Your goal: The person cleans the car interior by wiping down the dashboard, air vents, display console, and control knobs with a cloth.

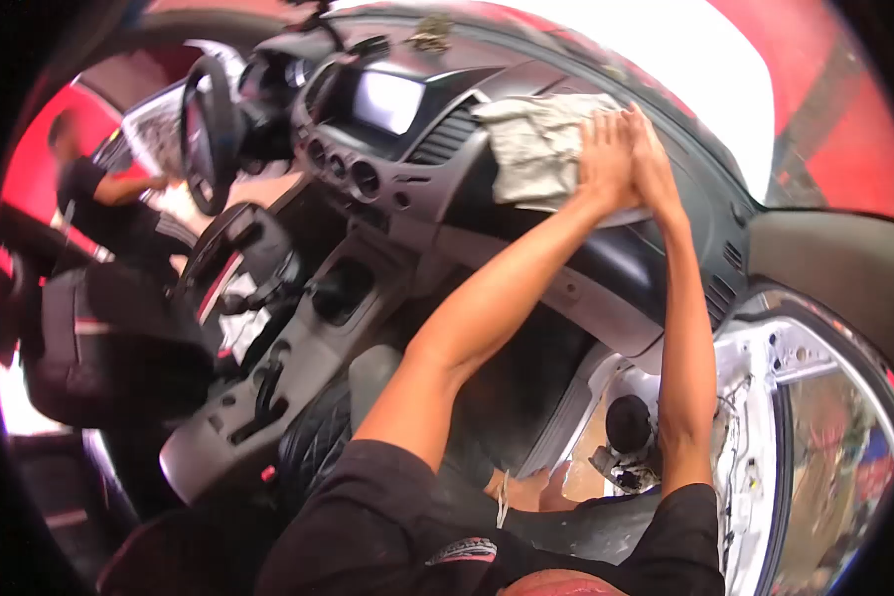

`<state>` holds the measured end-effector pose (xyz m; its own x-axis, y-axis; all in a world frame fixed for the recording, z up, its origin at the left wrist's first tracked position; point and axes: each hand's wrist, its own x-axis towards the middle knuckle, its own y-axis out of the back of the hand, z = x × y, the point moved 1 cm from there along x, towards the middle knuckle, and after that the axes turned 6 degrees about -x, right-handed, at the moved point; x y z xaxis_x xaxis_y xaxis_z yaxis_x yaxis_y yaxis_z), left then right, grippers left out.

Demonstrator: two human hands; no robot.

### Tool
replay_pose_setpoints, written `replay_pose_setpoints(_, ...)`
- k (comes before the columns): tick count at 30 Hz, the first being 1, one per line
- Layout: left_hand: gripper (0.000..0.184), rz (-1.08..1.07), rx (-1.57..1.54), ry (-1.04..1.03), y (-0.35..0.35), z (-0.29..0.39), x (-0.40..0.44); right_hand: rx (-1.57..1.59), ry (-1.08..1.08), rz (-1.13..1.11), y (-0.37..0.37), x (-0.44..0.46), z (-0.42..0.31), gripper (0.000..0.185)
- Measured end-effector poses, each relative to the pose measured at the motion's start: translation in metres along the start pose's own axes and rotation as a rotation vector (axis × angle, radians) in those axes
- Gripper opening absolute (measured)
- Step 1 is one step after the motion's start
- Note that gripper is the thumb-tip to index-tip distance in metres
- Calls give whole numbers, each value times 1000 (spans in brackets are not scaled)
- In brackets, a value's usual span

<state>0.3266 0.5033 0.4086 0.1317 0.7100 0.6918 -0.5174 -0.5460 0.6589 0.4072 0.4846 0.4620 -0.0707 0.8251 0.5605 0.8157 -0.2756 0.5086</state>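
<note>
Extending over the dashboard (710, 189), the left grip (606, 149) lies flat, fingers straight, upon a pale, creased cloth (526, 149); the right grip (654, 164) stands edgewise beside it, its hold impossible to tell. Farther off follow an air vent (445, 136), a bright screen (387, 101), the steering wheel (201, 139) and a blurred person (109, 199). The cloth's right part is hidden; the screen's content is washed out.

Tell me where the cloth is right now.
In the head view, the pale cloth lies on the dashboard, right of the bright screen, the left hand over its right side.
</note>
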Motion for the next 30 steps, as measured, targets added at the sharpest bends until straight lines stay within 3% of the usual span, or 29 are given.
replay_pose_setpoints(1, 78, 57, -117, -24, 12, -13, -10, 165, -231, -96, -19, 13, 15, 61)
replay_pose_setpoints(3, 61, 186, -354, -106, 44, -38, -27, -255, 2, -168, -35, 19, 33, 66)
replay_pose_setpoints(5, 44, 214, -519, -124, 137, -61, -108, -856, 220, -128, -49, 0, 33, 70)
replay_pose_setpoints(6, 25, 312, -512, -35, 169, -72, -157, -877, 191, -128, -48, -13, 16, 71)
replay_pose_setpoints(7, 17, 355, -479, 59, 194, -88, -203, -899, 164, -126, -46, -14, -1, 73)
replay_pose_setpoints(8, 16, 426, -483, 311, 200, -107, -266, -874, 189, -151, -49, -3, 0, 75)
replay_pose_setpoints(9, 16, 360, -406, 618, 217, -119, -325, -849, 204, -174, -50, 10, 6, 77)
replay_pose_setpoints(10, 16, 333, -248, 810, 221, -136, -389, -827, 218, -206, -55, 20, 9, 79)
replay_pose_setpoints(11, 17, 314, -9, 797, 220, -151, -462, -817, 237, -240, -65, 34, 9, 81)
replay_pose_setpoints(12, 16, 145, 143, 962, 225, -148, -519, -809, 252, -266, -76, 50, 8, 83)
replay_pose_setpoints(13, 16, 94, 152, 990, 232, -134, -553, -800, 259, -299, -85, 59, 8, 85)
replay_pose_setpoints(15, 33, -61, 176, 905, 239, -110, -600, -731, 290, -335, -108, 77, -7, 85)
replay_pose_setpoints(17, 56, -253, 265, 750, 239, -96, -622, -642, 326, -334, -134, 89, -10, 81)
replay_pose_setpoints(18, 69, -303, 204, 771, 238, -98, -633, -570, 321, -334, -137, 86, -35, 71)
replay_pose_setpoints(21, 76, -294, 170, 730, 228, -110, -657, -560, 321, -493, -160, 86, -69, 57)
replay_pose_setpoints(23, 78, -307, 133, 741, 224, -116, -671, -462, 511, -272, -180, 81, -63, 53)
replay_pose_setpoints(25, 77, -303, 132, 751, 222, -116, -674, -583, 303, -512, -183, 119, -54, 53)
replay_pose_setpoints(26, 78, -303, 130, 755, 223, -116, -674, -535, 225, -540, -183, 133, -58, 52)
replay_pose_setpoints(27, 78, -305, 123, 761, 223, -116, -674, -392, 5, -573, -199, 154, -39, 52)
replay_pose_setpoints(28, 78, -309, 127, 764, 222, -118, -676, -372, 227, -470, -210, 161, -18, 54)
replay_pose_setpoints(30, 78, -324, 102, 783, 220, -115, -683, -399, 362, -467, -210, 152, -32, 56)
